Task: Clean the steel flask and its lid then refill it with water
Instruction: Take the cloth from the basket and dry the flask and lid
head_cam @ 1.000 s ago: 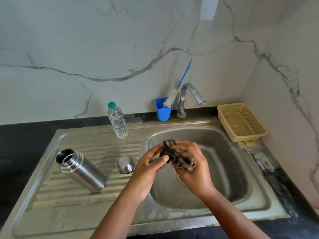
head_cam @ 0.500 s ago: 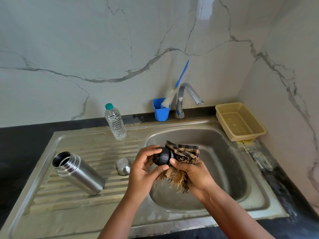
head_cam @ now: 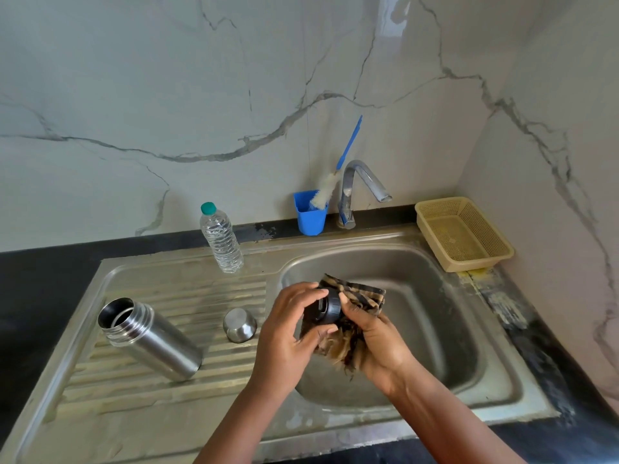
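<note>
The open steel flask (head_cam: 150, 339) lies on its side on the ribbed drainboard, mouth toward the far left. A small steel cup cap (head_cam: 239, 324) sits upside down beside it. Over the sink basin (head_cam: 435, 329) my left hand (head_cam: 288, 333) grips the black inner lid (head_cam: 327, 308). My right hand (head_cam: 375, 336) holds a brown checked cloth (head_cam: 355, 296) and presses it against the lid with its thumb. Part of the cloth hangs below my hands.
A clear water bottle with a green cap (head_cam: 221, 237) stands at the back of the drainboard. A blue cup (head_cam: 310, 212) holding a bottle brush (head_cam: 338, 172) is beside the tap (head_cam: 361, 185). A beige plastic basket (head_cam: 464, 234) sits on the right of the black counter.
The cloth was bunched tight over the lid; now it has opened out, and the black lid shows in my left hand. The flask and cap stay where they were.
</note>
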Available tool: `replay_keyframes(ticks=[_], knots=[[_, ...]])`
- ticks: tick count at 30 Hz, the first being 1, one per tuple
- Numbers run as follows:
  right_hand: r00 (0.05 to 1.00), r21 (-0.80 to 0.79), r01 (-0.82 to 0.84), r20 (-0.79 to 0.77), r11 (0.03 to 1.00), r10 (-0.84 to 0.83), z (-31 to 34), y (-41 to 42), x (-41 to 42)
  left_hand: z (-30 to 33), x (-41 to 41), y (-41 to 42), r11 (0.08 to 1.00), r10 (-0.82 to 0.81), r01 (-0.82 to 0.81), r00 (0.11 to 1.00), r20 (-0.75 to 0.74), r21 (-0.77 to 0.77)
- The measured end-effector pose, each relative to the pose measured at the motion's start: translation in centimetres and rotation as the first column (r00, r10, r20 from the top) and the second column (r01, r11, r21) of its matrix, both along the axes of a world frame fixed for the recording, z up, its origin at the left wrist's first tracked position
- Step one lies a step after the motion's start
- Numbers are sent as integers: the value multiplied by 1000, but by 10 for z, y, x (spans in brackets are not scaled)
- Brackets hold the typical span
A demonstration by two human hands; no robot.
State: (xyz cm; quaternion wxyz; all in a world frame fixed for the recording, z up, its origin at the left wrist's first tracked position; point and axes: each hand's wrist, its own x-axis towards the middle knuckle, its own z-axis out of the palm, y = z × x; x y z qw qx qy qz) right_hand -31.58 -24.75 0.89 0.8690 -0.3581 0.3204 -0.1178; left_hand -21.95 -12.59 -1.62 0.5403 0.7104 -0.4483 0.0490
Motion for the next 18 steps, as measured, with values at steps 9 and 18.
replay_keyframes(ticks=[9, 18], knots=[[974, -239, 161, -117, 958, -193, -3, -1, -4, -13, -13, -2, 994, 29, -59, 954, -299, -90], [978, -977, 210, 210, -34, 16, -15, -16, -14, -9, 2, 7, 994, 95, -108, 891, -445, -4]])
